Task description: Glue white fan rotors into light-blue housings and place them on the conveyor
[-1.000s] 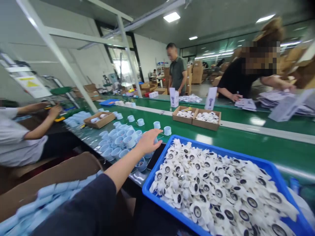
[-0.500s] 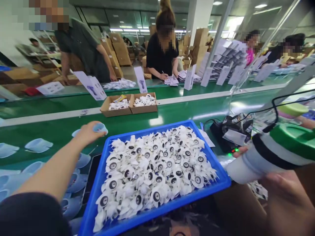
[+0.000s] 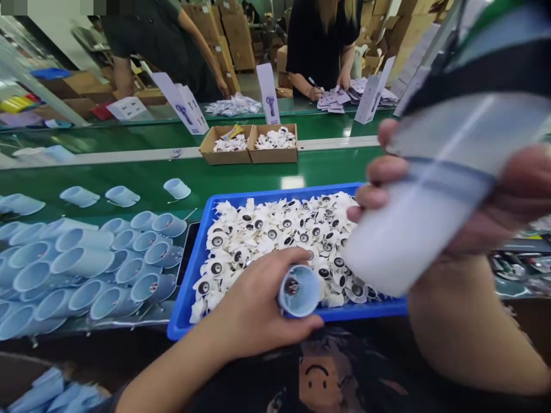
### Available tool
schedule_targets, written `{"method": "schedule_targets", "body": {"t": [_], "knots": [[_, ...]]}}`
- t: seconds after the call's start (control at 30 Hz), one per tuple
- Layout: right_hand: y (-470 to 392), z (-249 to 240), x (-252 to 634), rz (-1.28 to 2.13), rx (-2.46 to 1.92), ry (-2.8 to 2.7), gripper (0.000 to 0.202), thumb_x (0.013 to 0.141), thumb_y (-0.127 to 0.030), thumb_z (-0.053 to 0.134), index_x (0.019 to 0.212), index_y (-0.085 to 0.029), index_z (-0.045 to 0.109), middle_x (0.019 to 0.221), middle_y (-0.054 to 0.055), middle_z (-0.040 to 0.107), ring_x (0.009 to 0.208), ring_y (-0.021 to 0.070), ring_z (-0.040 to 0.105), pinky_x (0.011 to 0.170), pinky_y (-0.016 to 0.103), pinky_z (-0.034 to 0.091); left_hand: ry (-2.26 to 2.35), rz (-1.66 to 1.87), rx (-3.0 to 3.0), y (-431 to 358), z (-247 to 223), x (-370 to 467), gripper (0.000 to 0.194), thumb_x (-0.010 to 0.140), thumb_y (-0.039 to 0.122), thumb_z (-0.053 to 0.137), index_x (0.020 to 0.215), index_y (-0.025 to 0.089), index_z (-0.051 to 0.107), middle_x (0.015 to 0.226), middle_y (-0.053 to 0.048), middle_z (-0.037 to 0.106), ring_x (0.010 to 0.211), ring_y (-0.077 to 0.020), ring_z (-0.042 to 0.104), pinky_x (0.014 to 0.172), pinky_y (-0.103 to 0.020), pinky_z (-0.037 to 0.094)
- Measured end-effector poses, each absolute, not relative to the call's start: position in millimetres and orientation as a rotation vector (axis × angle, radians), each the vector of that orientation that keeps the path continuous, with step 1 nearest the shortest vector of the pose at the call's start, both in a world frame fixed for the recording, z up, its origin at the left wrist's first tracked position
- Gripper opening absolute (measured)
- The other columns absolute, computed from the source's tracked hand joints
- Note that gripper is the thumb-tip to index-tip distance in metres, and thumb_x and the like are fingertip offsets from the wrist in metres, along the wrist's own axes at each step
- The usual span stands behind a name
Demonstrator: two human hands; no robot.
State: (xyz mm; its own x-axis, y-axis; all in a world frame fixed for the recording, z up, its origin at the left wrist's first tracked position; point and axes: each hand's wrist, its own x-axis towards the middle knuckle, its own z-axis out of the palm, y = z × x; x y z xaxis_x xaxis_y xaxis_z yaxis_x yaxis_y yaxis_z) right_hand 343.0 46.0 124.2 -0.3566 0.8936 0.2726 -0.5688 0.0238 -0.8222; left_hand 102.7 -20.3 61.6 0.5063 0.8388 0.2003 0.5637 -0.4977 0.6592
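Note:
My left hand (image 3: 267, 307) is closed around a light blue plastic tube-shaped housing (image 3: 300, 291), its open end facing me and small metal parts inside. It is held over the front of a blue tray (image 3: 275, 195) heaped with white fan wheels (image 3: 271, 234) with dark hubs. My right hand (image 3: 482, 218) grips a large white, bottle-shaped cylinder (image 3: 413, 229) with a black band and green top. The cylinder is tilted, blurred, and its lower end hangs over the tray's right side, hiding some fan wheels.
Left of the tray lie many similar blue housings (image 3: 81, 261), with a few on the green belt (image 3: 172, 169). Two cardboard boxes (image 3: 269, 155) of white parts stand behind the tray. Across the belt, a person's hands (image 3: 316, 92) hold a pen over small cards.
My left hand has moved right and toward me, bringing a blue housing from the belt over the tray. My right hand has raised the white cylinder up and leftward. The view has shifted.

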Motion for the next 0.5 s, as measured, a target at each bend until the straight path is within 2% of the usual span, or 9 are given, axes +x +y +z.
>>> {"method": "schedule_targets", "body": {"t": [0.07, 0.17, 0.27, 0.5], "knots": [[50, 131, 311, 1.595, -0.403, -1.044, 0.059, 0.063, -0.060, 0.083, 0.101, -0.024, 0.056, 0.084, -0.002, 0.065, 0.074, 0.0187, 0.066, 0.071, 0.034, 0.061, 1.050, 0.773, 2.206, -17, 59, 119, 0.069, 0.066, 0.050, 0.086, 0.121, 0.022, 0.055, 0.108, -0.005, 0.069, 0.094, -0.0235, 0.067, 0.080, -0.036, 0.056], [44, 126, 292, 1.537, -0.475, -1.042, 0.056, 0.069, -0.063, 0.081, 0.106, -0.027, 0.058, 0.085, 0.001, 0.067, 0.073, 0.0229, 0.067, 0.069, 0.038, 0.061, 0.977, 0.896, 2.161, -14, 57, 126, 0.048, 0.068, 0.045, 0.085, 0.101, 0.021, 0.061, 0.089, 0.000, 0.065, 0.075, -0.0164, 0.063, 0.065, -0.028, 0.050], [38, 120, 294, 1.521, -0.523, -1.107, 0.055, 0.072, -0.062, 0.079, 0.111, -0.029, 0.058, 0.084, 0.001, 0.068, 0.073, 0.0255, 0.068, 0.069, 0.040, 0.061, 0.980, 0.921, 2.129, -15, 56, 126, 0.041, 0.067, 0.037, 0.084, 0.095, 0.019, 0.061, 0.085, 0.000, 0.063, 0.072, -0.0157, 0.061, 0.064, -0.027, 0.048], [34, 120, 289, 1.391, -0.574, -1.121, 0.049, 0.076, -0.059, 0.078, 0.110, -0.030, 0.059, 0.082, 0.000, 0.068, 0.071, 0.0252, 0.068, 0.066, 0.038, 0.060, 0.998, 0.944, 2.094, -15, 51, 128, 0.040, 0.067, 0.037, 0.083, 0.095, 0.019, 0.061, 0.084, 0.000, 0.064, 0.073, -0.0164, 0.061, 0.064, -0.027, 0.046]]}}
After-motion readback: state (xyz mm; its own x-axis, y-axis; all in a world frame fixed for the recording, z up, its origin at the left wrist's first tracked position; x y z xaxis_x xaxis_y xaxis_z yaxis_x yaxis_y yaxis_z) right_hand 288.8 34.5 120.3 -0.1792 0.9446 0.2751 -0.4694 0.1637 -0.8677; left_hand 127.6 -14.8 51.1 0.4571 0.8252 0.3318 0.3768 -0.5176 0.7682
